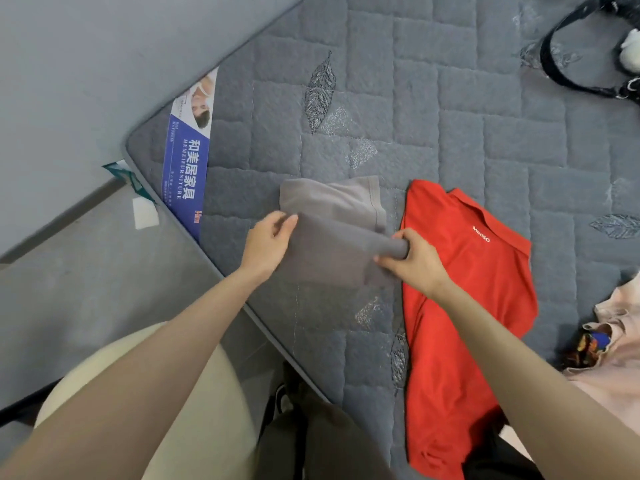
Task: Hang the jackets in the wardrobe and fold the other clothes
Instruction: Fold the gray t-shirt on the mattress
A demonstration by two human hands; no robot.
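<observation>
Two hands hold one gray cloth [332, 244] over the bed. The left hand [272, 242] pinches the left edge of the cloth, with its fingers closed on it. The right hand [414, 261] grips the right end, and its fingers are curled round a bunched-up bit of the cloth. The gray cloth is folded over on itself. Its far part lies flat on the gray mattress [450, 109] and shows a ribbed band along one edge. The near part is stretched between the two hands. The cloth sits close to the corner of the mattress.

Just to the right of the gray cloth lies a red shirt [460, 306]. It is spread out on the mattress and has small white letters that say MINISO. The right wrist is over its left edge. I cannot tell if the gray cloth touches the red shirt.

A pink cloth [620, 344] lies at the right edge, well apart from the gray one. A small bright patch of many colours [588, 344] is next to it. A black bag strap [568, 71] curls at the far right corner, beside something white and fluffy [630, 51].

The mattress has squares and leaf shapes stitched in it. A blue label [185, 174] with white letters runs along its left end. The gray floor [86, 271] shows to the left of the bed.
</observation>
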